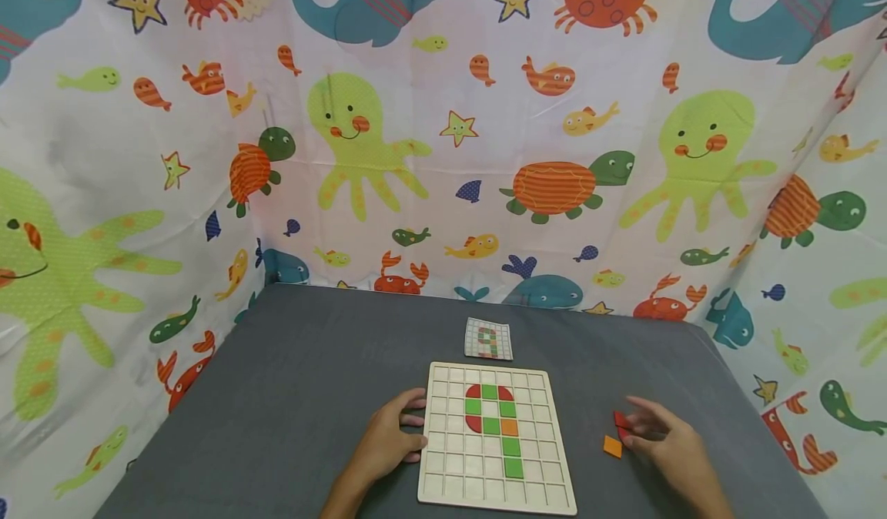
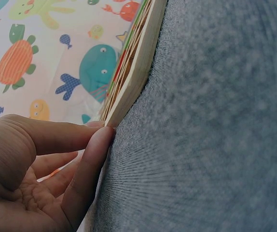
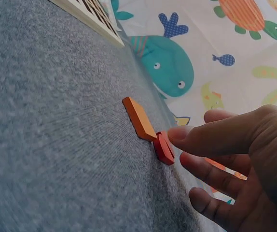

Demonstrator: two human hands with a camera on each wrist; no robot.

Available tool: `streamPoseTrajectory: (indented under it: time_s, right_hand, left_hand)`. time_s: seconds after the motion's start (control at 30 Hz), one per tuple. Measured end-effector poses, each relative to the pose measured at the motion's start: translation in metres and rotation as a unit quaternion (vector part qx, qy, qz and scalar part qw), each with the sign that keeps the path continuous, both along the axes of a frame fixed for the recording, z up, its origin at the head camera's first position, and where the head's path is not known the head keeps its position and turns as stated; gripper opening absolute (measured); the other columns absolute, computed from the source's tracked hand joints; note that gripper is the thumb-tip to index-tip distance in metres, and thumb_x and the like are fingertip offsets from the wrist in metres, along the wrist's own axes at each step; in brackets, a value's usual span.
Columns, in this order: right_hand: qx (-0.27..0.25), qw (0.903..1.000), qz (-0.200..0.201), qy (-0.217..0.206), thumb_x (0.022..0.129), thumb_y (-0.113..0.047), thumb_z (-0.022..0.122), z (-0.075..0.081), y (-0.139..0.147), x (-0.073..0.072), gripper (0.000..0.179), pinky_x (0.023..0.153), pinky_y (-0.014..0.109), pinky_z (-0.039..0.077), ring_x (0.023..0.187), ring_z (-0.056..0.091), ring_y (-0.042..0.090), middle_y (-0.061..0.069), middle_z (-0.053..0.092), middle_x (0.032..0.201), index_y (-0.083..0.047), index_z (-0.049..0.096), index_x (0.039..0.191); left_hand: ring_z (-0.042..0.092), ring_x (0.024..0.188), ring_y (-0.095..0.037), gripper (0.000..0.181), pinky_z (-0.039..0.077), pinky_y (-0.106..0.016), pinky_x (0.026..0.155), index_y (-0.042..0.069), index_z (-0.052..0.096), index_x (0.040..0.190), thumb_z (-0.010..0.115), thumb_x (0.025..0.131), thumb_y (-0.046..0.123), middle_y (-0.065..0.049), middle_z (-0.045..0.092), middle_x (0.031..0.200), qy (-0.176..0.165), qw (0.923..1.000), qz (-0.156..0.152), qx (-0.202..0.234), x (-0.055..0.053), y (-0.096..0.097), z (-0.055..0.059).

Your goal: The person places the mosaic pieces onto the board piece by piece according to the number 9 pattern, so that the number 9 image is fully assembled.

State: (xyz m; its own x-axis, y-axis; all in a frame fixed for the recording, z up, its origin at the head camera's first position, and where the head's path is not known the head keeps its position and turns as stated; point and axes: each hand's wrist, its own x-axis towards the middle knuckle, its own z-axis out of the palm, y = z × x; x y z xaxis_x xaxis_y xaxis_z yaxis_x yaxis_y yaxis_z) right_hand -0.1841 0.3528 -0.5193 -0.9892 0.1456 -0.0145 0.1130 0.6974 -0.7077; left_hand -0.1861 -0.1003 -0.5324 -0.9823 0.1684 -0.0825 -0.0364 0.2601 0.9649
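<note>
A pale wooden grid board (image 1: 463, 467) lies on the grey table, with green squares (image 1: 511, 447), an orange square (image 1: 509, 427) and red rounded pieces (image 1: 473, 424) set in its cells. My left hand (image 1: 388, 436) is at the board's left edge; the left wrist view shows two fingertips (image 2: 108, 136) pinching that edge. To the right of the board, my right hand (image 1: 668, 443) hovers over loose red pieces (image 1: 620, 419), fingers bent and apart. Its thumb tip is right at the red pieces in the right wrist view. Next to them lies a loose orange square (image 3: 139, 119).
Behind the board lies a small card (image 1: 488, 339) printed with a coloured grid pattern. A cloth with sea animals (image 1: 416, 234) hangs around the back and sides of the grey table (image 1: 333, 349).
</note>
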Motion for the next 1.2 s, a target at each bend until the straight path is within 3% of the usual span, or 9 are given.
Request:
streamPoseTrajectory:
  time_s: [0.23,0.5,0.67,0.83,1.2]
  right_hand:
    - [0.005,0.9996,-0.008,-0.029,0.082,0.005,0.087,-0.0007,-0.0003,-0.0017,0.064,0.072,0.033,0.063,0.090,0.070,0.022,0.011,0.075,0.103,0.004,0.062,0.141]
    - [0.021,0.9997,-0.015,-0.006,0.079,0.014,0.082,-0.0027,0.0040,-0.0013,0.063,0.073,0.037,0.063,0.092,0.073,0.026,0.015,0.076,0.104,0.004,0.063,0.139]
    - [0.031,0.9993,-0.023,-0.003,0.079,0.007,0.087,-0.0027,0.0055,-0.0012,0.063,0.072,0.036,0.062,0.089,0.073,0.025,0.015,0.077,0.103,0.004,0.064,0.138]
    - [0.051,0.9985,-0.021,-0.006,0.080,-0.003,0.091,-0.0049,0.0043,-0.0023,0.062,0.076,0.044,0.063,0.087,0.072,0.023,0.014,0.077,0.100,0.004,0.065,0.136]
    - [0.053,0.9982,-0.015,-0.022,0.085,0.000,0.086,-0.0057,0.0084,-0.0023,0.056,0.085,0.055,0.060,0.088,0.072,0.023,0.011,0.077,0.101,0.003,0.065,0.137]
  left_hand:
    - [0.066,0.115,-0.033,0.077,0.064,-0.038,0.059,0.004,0.055,0.151,0.079,0.080,-0.014,-0.019,0.061,0.143,0.002,1.0000,-0.001,0.000,0.0001,0.0001,0.0006]
    - [0.066,0.115,-0.033,0.077,0.064,-0.038,0.059,0.004,0.055,0.151,0.079,0.080,-0.014,-0.019,0.061,0.143,0.002,1.0000,0.000,-0.001,0.0007,0.0002,0.0019]
    - [0.065,0.116,-0.033,0.077,0.064,-0.038,0.059,0.004,0.055,0.152,0.079,0.081,-0.014,-0.020,0.061,0.143,0.002,1.0000,-0.001,0.000,0.0009,0.0003,0.0023]
    - [0.066,0.115,-0.033,0.077,0.064,-0.038,0.059,0.004,0.055,0.151,0.079,0.080,-0.014,-0.020,0.061,0.143,0.001,1.0000,0.000,0.000,0.0009,0.0007,0.0022]
    - [0.066,0.115,-0.032,0.077,0.064,-0.038,0.059,0.004,0.055,0.152,0.079,0.081,-0.014,-0.020,0.061,0.144,0.000,1.0000,-0.002,0.001,0.0002,0.0006,0.0012]
